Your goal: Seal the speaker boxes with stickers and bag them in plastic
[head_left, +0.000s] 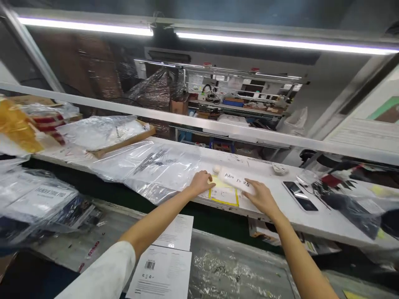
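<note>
On the white bench, a white packet [234,177] with black handwriting lies slantwise at the far side of a yellow-bordered square [225,197]. My right hand [261,197] has its thumb and fingers around the packet's right end. At the square's left edge is my left hand [201,183], its thumb and fingers curved and apart, with nothing visible between them. A small pale round object [216,169] sits just beyond that hand, beside the packet's left end. Clear plastic bags [162,166] lie flat to the left of my left hand.
Right of my right hand lies a phone [300,195]. Farther left, a cardboard tray [124,143] holds bagged goods. Below the bench, printed white boxes [160,272] lie on a plastic-covered surface, and bagged boxes [40,197] are piled at left. A metal rail [199,121] crosses above the bench.
</note>
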The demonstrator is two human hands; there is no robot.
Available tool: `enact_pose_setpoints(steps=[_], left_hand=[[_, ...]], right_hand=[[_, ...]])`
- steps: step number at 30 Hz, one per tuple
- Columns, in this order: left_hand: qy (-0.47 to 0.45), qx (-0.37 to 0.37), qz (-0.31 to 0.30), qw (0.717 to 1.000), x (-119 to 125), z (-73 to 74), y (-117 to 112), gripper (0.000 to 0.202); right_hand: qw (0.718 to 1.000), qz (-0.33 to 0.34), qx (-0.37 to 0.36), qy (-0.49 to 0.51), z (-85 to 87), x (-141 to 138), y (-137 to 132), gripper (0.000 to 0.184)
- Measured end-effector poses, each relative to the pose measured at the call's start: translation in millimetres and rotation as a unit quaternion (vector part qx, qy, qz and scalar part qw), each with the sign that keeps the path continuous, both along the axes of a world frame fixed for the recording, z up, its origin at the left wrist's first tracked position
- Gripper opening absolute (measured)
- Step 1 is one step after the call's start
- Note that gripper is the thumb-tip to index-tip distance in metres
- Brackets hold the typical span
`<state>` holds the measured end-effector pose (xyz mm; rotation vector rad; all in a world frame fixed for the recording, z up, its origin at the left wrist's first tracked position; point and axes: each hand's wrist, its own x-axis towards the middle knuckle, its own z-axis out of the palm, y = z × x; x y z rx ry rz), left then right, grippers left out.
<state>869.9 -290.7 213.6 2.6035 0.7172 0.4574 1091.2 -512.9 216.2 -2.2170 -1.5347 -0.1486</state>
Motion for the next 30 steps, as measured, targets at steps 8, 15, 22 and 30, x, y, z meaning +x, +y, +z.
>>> enact_pose_setpoints(steps=[8,15,22,30], left_hand=[[-0.130,0.047,0.225,0.965,-123.5,30.0,79.7,0.032],[-0.070,0.035,0.522,0.850,-305.2,60.5,174.8,0.040],[-0.100,0.085,0.500,0.856,-333.5,27.5,194.2,0.028],[-0.122,0.107,0.396,0.904,-350.0,46.1,252.5,0.022]], right_hand=[[0.992,0.040,0.064,-0.099,-64.4,-4.5,16.9,0.062],[0.981,0.044,0.149,-0.115,-66.2,-4.8,18.0,0.061],[0.962,-0.027,0.250,-0.110,-35.0,-41.7,9.6,0.043],[0.978,0.055,0.198,0.035,29.3,-196.5,95.2,0.034]])
